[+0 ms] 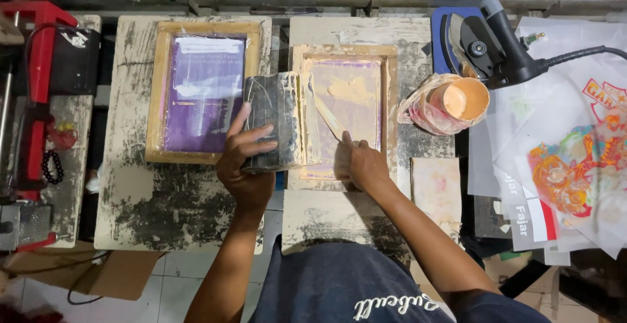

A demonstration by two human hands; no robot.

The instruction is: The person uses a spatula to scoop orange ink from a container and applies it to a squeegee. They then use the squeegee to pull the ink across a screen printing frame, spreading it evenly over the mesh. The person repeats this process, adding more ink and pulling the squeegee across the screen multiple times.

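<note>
Left hand (245, 160) clamps a dark ink-crusted squeegee (273, 122) at the left edge of the right wooden screen frame (345, 111). Right hand (363, 164) pinches a flat wooden spatula (328, 117) lying on the mesh just below a peach ink blob (351, 91). Judgement: keep the spatula flat and scrape toward the blob. A second purple screen (204, 91) sits on the left board. An ink tub in plastic wrap (450, 103) is near the frame's right edge, so watch the elbow. A black heat tool (493, 39) and printed sheets (575, 160) are further right.
</note>
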